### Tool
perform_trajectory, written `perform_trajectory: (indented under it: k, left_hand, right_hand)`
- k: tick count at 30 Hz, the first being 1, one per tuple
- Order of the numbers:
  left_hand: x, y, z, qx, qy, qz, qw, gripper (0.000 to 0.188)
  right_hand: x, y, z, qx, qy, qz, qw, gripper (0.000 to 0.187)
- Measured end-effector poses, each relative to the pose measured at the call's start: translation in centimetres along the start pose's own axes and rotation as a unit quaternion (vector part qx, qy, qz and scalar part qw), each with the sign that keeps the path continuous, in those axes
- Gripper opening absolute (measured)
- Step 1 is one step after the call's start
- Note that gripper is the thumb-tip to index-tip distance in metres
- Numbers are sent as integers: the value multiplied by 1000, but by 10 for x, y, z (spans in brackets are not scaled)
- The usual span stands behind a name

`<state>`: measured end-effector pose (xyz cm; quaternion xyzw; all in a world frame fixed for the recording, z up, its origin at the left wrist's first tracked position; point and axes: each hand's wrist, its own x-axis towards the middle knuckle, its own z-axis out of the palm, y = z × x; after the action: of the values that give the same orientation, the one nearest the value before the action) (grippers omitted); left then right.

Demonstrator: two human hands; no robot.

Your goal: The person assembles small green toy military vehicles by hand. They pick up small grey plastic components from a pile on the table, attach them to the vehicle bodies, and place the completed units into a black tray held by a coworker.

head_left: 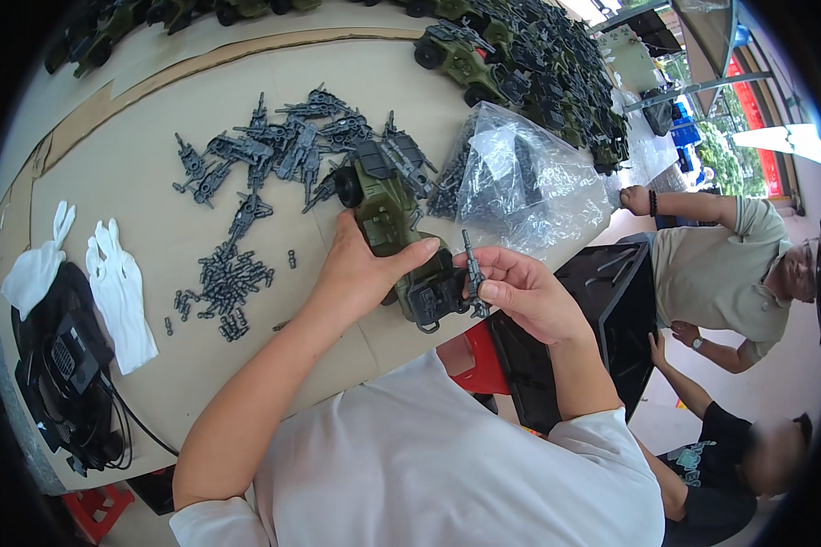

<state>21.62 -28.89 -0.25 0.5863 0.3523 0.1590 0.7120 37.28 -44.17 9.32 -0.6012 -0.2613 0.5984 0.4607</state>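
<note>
My left hand (360, 273) is closed around the side of an olive-green toy jeep (385, 214) with black wheels, which is tilted above the table. A dark grey gun-shaped part sits on the jeep's far end. Between the fingertips of my right hand (531, 296) is a slim dark grey toy gun (472, 264), held upright beside the jeep's near end. Whether it touches the jeep, I cannot tell. Beyond my left hand lie a loose heap of grey toy gun parts (292, 146) and a smaller pile of short grey pegs (228, 278).
A clear plastic bag (547, 187) of grey parts lies right of the jeep. Many assembled toy jeeps (520, 64) crowd the far right. White gloves (119, 296) and a black mesh bag (64, 365) lie left. Two people stand at right by a black crate (593, 310).
</note>
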Motion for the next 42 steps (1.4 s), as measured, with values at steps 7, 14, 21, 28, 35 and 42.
perform_trajectory:
  k: [7,14,21,28,35,42]
  left_hand:
    - [3,-9,1,16,9,6,1000,83]
    - [7,-25,-1,-56,26,35,997,82]
    - [-11,0,-10,-143,67,40,987,61]
    - [-48,33,-23,-291,38,-13,956,51]
    - [-75,31,-24,-337,34,-34,940,43]
    - [-89,41,-19,-373,22,-29,927,36]
  right_hand:
    - [-1,0,6,-91,40,-16,995,41]
    - [-4,6,17,-196,28,-50,979,40]
    - [-8,0,13,-143,14,-72,987,44]
    - [-12,6,23,-111,-35,-112,987,53]
    - [-16,13,48,-80,5,-122,989,41]
    - [-7,26,53,-79,58,-158,983,47]
